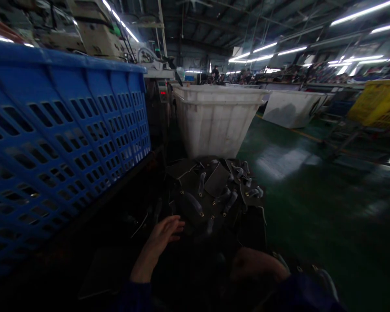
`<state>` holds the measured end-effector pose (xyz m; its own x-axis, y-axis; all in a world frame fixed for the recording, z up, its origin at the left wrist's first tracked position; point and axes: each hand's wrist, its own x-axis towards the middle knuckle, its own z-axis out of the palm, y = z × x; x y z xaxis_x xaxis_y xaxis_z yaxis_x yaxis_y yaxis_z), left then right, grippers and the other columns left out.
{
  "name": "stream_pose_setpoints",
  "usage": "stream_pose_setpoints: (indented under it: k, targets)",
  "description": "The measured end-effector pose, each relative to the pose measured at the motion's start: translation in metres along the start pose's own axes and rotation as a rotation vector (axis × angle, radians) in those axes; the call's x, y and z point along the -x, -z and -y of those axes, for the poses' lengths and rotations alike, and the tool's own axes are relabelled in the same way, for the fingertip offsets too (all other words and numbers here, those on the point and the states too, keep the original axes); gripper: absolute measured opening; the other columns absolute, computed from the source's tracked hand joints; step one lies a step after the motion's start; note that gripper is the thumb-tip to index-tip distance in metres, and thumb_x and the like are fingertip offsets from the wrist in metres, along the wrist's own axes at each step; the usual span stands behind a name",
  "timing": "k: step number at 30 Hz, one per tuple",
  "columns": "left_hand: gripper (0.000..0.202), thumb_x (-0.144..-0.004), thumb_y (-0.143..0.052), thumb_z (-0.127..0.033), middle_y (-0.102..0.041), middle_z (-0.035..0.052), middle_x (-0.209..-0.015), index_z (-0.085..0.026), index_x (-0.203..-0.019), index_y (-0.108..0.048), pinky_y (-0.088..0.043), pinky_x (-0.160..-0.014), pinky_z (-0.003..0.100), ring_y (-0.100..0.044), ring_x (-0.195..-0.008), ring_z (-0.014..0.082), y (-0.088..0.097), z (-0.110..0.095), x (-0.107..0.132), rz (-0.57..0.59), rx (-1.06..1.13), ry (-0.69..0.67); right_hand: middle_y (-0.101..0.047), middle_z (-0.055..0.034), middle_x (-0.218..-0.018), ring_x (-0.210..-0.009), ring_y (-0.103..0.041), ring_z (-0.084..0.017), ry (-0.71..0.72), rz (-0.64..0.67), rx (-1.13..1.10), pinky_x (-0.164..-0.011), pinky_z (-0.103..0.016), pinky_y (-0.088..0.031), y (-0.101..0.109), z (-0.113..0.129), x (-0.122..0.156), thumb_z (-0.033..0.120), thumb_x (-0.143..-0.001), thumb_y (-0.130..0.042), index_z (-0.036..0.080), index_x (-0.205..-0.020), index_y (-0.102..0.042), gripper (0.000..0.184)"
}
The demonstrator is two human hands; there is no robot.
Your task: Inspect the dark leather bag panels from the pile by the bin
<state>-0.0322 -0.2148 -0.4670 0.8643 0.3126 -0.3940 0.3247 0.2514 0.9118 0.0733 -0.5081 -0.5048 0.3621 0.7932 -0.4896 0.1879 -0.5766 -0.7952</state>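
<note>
A heap of dark leather-like pieces (214, 190) with small rivets and grey tabs lies low in front of me. My left hand (166, 232) reaches forward at the heap's near left edge, fingers loosely apart and holding nothing, its fingertips close to the nearest dark piece. My right hand (256, 263) is lower on the right, dim and seen from the back, resting by the heap's near right side. Its fingers are hidden in the dark. Both forearms wear dark blue sleeves.
A big blue slotted crate (61, 143) fills the left. A white plastic bin (217, 121) stands just behind the heap, and another white bin (292, 108) stands farther right. A yellow crate (380, 104) is at far right. Shiny green floor (312, 195) spreads to the right.
</note>
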Motion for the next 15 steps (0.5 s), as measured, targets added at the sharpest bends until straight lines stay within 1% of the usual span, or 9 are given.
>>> stream_pose_setpoints:
  k: [2, 4, 5, 7, 9, 10, 12, 14, 15]
  targets:
    - [0.058, -0.069, -0.063, -0.05, -0.063, 0.0188, -0.115, -0.013, -0.113, -0.053, -0.049, -0.082, 0.04, -0.06, -0.105, 0.0275, -0.007, 0.004, -0.005, -0.017, 0.018, 0.021, -0.05, 0.0065, -0.053, -0.051, -0.044, -0.007, 0.019, -0.039, -0.033, -0.048, -0.021, -0.03, 0.012, 0.008, 0.002, 0.047, -0.07, -0.066, 0.014, -0.063, -0.063, 0.034]
    - [0.061, -0.07, -0.06, -0.054, -0.061, 0.0193, -0.119, -0.014, -0.115, -0.053, -0.049, -0.084, 0.041, -0.059, -0.107, 0.0278, -0.016, 0.005, -0.007, -0.026, 0.064, 0.048, -0.051, 0.0051, -0.059, -0.058, -0.045, -0.009, 0.095, -0.159, -0.117, -0.053, -0.022, -0.031, 0.018, 0.018, 0.004, 0.051, -0.076, -0.057, 0.014, -0.07, -0.064, 0.038]
    - [0.061, -0.071, -0.057, -0.056, -0.06, 0.0192, -0.12, -0.014, -0.115, -0.054, -0.048, -0.086, 0.041, -0.059, -0.108, 0.0276, -0.02, 0.005, -0.007, 0.005, 0.128, 0.07, -0.053, 0.0041, -0.062, -0.061, -0.046, -0.01, 0.139, -0.228, -0.17, -0.055, -0.022, -0.032, 0.018, 0.023, 0.004, 0.052, -0.078, -0.054, 0.014, -0.073, -0.064, 0.04]
    - [0.062, -0.075, -0.047, -0.061, -0.06, 0.0185, -0.121, -0.013, -0.114, -0.056, -0.046, -0.091, 0.041, -0.059, -0.108, 0.0268, -0.03, 0.002, -0.006, 0.138, 0.316, 0.11, -0.056, 0.002, -0.067, -0.065, -0.048, -0.013, 0.193, -0.37, -0.268, -0.058, -0.023, -0.034, 0.013, 0.03, -0.002, 0.053, -0.079, -0.053, 0.014, -0.076, -0.064, 0.041]
    - [0.065, -0.077, -0.038, -0.064, -0.061, 0.0178, -0.121, -0.013, -0.113, -0.057, -0.045, -0.093, 0.041, -0.058, -0.109, 0.0268, -0.039, -0.001, -0.007, 0.298, 0.474, 0.137, -0.058, 0.0006, -0.07, -0.069, -0.051, -0.016, 0.179, -0.502, -0.321, -0.059, -0.024, -0.036, 0.004, 0.034, -0.013, 0.054, -0.078, -0.054, 0.014, -0.076, -0.064, 0.041]
    - [0.068, -0.077, -0.036, -0.065, -0.06, 0.0177, -0.122, -0.013, -0.115, -0.056, -0.045, -0.093, 0.042, -0.058, -0.11, 0.0272, -0.043, -0.001, -0.008, 0.348, 0.504, 0.139, -0.059, 0.0003, -0.071, -0.07, -0.051, -0.016, 0.158, -0.567, -0.326, -0.059, -0.024, -0.037, 0.0, 0.035, -0.019, 0.055, -0.077, -0.054, 0.015, -0.077, -0.064, 0.042]
    - [0.074, -0.074, -0.036, -0.069, -0.059, 0.0184, -0.123, -0.013, -0.117, -0.055, -0.045, -0.092, 0.044, -0.058, -0.109, 0.0289, -0.048, 0.001, -0.014, 0.352, 0.506, 0.157, -0.059, 0.0005, -0.069, -0.068, -0.052, -0.016, 0.125, -0.674, -0.307, -0.058, -0.024, -0.037, -0.005, 0.036, -0.031, 0.057, -0.077, -0.052, 0.015, -0.076, -0.063, 0.043]
    - [0.078, -0.069, -0.043, -0.072, -0.057, 0.0199, -0.124, -0.012, -0.118, -0.054, -0.046, -0.091, 0.047, -0.059, -0.106, 0.031, -0.052, 0.005, -0.021, 0.296, 0.486, 0.175, -0.058, 0.001, -0.068, -0.066, -0.052, -0.015, 0.134, -0.725, -0.257, -0.056, -0.024, -0.038, -0.008, 0.036, -0.039, 0.057, -0.08, -0.048, 0.015, -0.077, -0.063, 0.044]
    - [0.077, -0.067, -0.048, -0.07, -0.057, 0.02, -0.124, -0.013, -0.118, -0.054, -0.046, -0.09, 0.047, -0.06, -0.106, 0.0314, -0.052, 0.007, -0.023, 0.261, 0.465, 0.161, -0.058, 0.001, -0.067, -0.065, -0.053, -0.015, 0.154, -0.739, -0.21, -0.055, -0.024, -0.038, -0.01, 0.037, -0.042, 0.056, -0.082, -0.046, 0.016, -0.076, -0.063, 0.044]
